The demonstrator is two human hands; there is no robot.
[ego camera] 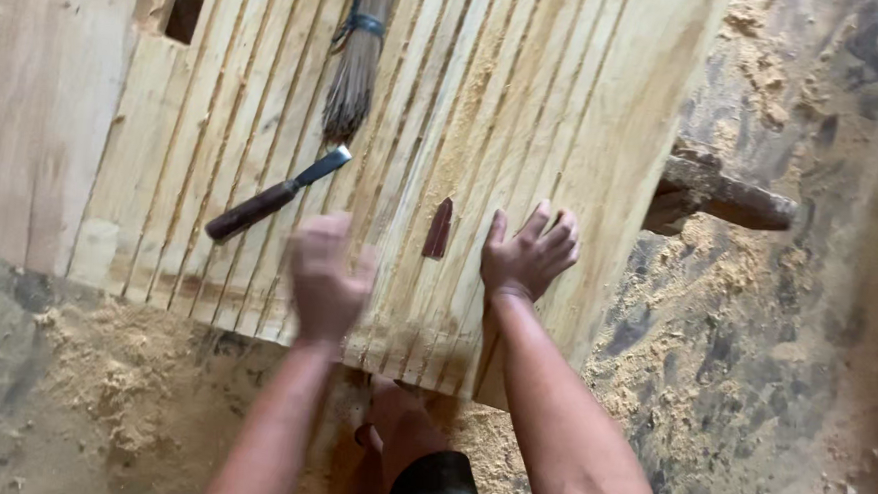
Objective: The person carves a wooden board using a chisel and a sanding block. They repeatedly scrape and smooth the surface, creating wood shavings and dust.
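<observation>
Standing over the work, one sees both bare hands on the pale grooved wooden panel (527,101) laid across the sawdust-covered floor (102,380). Right hand (529,252) rests flat on the slats, fingers spread, gripping nothing. Left hand (329,276) is blurred above the panel's near edge; whether it lies open or curled cannot be told. Small reddish-brown wood piece (439,228) lies just beside the right hand. Farther off rest a dark-handled chisel (273,196) and a bound straw brush (357,62).
</observation>
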